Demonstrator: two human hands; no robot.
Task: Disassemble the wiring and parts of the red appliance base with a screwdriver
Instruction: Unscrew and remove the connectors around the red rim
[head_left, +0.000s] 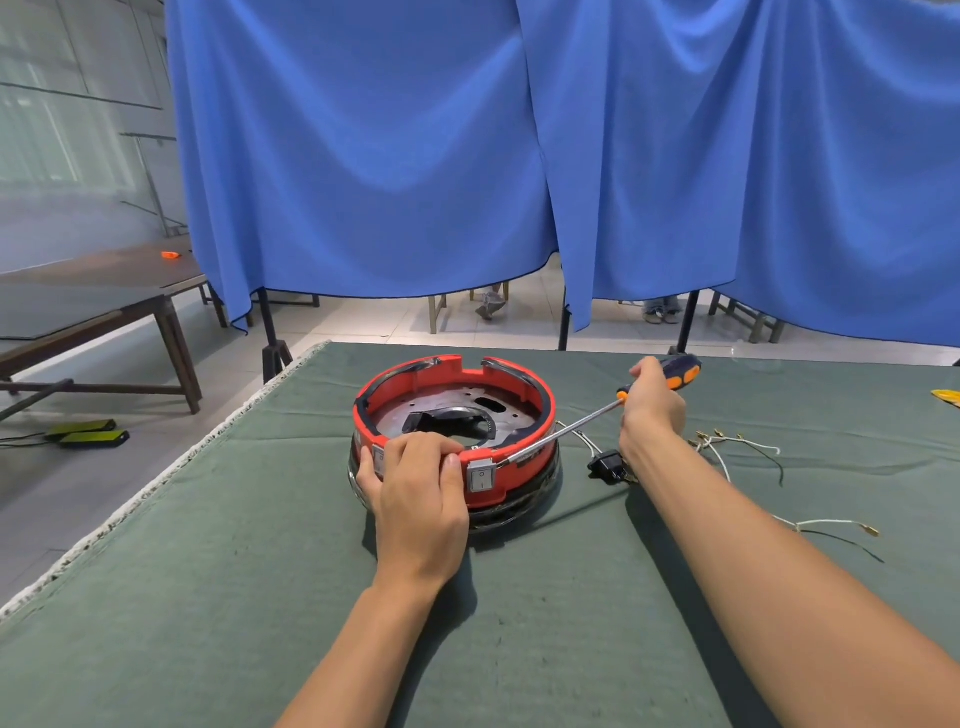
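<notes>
The round red appliance base (524, 415) stands on the green cloth, open side up, with a dark metal plate inside. My left hand (418, 483) grips its near rim, fingers curled over the edge and thumb beside a grey rocker switch (480, 475) set in the red wall. My right hand (653, 402) holds the black-and-orange screwdriver (675, 371) by the handle. Its long metal shaft (563, 430) slants down to the left, and the tip meets the red wall just right of the switch.
A black plug part (607, 465) and loose white and dark wires (737, 447) lie right of the base; more wires (831, 525) lie by my right forearm. The table's left edge (171, 462) is frayed. A blue curtain (467, 156) hangs behind. A yellow item (946, 397) sits far right.
</notes>
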